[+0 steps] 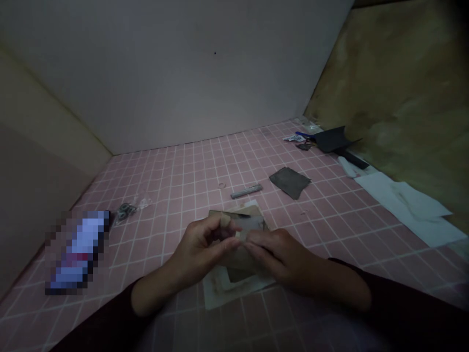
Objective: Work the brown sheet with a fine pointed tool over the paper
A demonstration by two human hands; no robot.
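My left hand and my right hand meet at the centre, over a dark flat sheet that lies on stained white paper. Between the fingertips of both hands is a small pale piece, pinched from either side; its exact shape is too small to tell. A light band wraps one finger of my left hand. Behind the hands, a shiny flat surface shows on the stack. Beyond it lie a thin silvery tube and a dark grey square sheet.
The pink checked cloth covers the table. At left are a blurred lit phone and small metal rings in clear plastic. A black scoop-like object and white papers lie at right. Walls rise behind and at both sides.
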